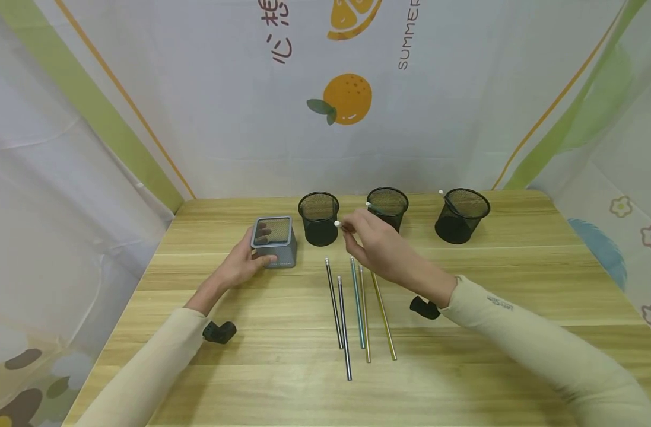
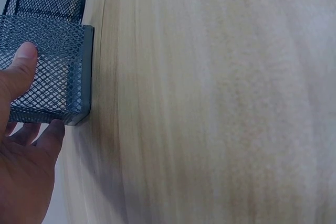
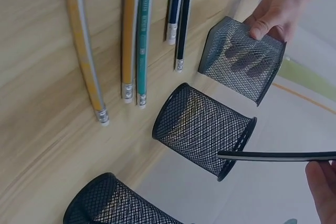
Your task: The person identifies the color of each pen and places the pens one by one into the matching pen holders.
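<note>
My left hand [image 1: 241, 261] grips the grey square mesh pen holder [image 1: 283, 256], thumb on the near side and fingers round the far side. In my right hand [image 1: 375, 240] a dark pencil [image 3: 273, 156] is pinched, its white eraser end showing in the head view. That pencil crosses the rim of the leftmost round black mesh pen holder [image 1: 321, 231] in the right wrist view; whether its tip is inside, I cannot tell. Behind the right hand stands another round holder [image 1: 391, 204] with a pencil in it. The rightmost round holder [image 1: 456, 228] also has a pencil leaning inside.
Several pencils lie on the wooden table [image 1: 282, 367] in front of the holders: a black one [image 1: 333, 302], a dark blue one [image 1: 344, 326], a teal one [image 1: 358, 305] and yellow ones. A small black device [image 1: 218, 332] shows beside the left wrist. A printed curtain [image 1: 224, 118] hangs behind.
</note>
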Motion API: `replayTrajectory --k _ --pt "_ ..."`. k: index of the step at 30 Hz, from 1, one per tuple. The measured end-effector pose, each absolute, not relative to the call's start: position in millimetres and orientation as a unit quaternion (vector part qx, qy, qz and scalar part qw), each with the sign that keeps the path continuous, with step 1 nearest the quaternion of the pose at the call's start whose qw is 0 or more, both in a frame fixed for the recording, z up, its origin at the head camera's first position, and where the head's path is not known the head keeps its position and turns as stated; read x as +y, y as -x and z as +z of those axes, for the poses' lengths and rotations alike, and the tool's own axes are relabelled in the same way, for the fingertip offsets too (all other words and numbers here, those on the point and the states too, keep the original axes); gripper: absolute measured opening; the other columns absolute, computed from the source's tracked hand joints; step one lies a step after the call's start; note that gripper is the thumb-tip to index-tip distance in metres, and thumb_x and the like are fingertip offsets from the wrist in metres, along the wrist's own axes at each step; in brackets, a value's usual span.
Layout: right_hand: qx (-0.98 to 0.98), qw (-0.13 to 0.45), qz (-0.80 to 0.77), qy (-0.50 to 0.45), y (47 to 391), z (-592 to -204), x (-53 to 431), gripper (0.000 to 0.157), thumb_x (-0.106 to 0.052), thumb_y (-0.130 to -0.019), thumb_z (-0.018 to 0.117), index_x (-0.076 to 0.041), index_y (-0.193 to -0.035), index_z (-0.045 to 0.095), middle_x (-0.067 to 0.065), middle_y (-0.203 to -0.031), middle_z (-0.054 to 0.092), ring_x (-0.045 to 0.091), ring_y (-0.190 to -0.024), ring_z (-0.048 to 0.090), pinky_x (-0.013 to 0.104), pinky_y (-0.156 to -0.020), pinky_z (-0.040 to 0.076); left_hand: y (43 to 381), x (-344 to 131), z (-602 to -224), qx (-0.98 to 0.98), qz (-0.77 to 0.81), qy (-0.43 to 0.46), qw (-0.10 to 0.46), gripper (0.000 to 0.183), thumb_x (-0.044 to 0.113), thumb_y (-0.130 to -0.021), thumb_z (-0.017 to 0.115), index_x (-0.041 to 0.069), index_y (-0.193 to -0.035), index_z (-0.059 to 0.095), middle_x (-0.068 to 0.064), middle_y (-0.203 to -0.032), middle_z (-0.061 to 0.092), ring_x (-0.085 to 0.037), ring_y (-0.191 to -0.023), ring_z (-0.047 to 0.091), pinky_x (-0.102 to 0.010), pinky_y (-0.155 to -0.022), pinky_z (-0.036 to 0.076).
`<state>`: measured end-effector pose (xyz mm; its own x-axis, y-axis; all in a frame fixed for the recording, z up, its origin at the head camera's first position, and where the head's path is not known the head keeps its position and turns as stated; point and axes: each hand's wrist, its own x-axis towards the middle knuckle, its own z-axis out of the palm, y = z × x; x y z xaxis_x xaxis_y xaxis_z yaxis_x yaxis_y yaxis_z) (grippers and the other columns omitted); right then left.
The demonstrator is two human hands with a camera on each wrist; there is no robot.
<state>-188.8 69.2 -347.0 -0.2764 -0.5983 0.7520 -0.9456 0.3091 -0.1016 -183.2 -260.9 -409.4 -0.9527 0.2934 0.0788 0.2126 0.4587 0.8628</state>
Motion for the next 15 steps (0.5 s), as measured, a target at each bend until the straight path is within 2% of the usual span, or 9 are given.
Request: replayTrajectory --k 7,15 --pt "-0.759 0.293 0.328 -0.479 194 -344 64 0.026 0.016 -0.087 0.065 0.006 -0.108 0.053 0.015 -0.097 0.056 0.026 -0.091 0.064 0.024 -0.081 0.057 183 -261 -410 0.855 0.496 -0.149 0.037 0.076 -0.002 -0.096 0.068 -0.004 -0.156 0.021 -0.032 -0.152 0.035 -0.046 -0.142 0.032 -0.056 -0.113 0.035" --pt "-0.753 0.315 0.329 -0.475 199 -340 51 0.022 0.017 -0.087 0.061 0.008 -0.106 0.053 0.016 -0.096 0.055 0.027 -0.091 0.064 0.022 -0.082 0.056 183 -261 -410 0.853 0.497 -0.153 0.038 0.076 -0.002 -0.096 0.068 -0.005 -0.156 0.020 -0.032 -0.152 0.034 -0.047 -0.141 0.033 -0.057 -0.112 0.036"
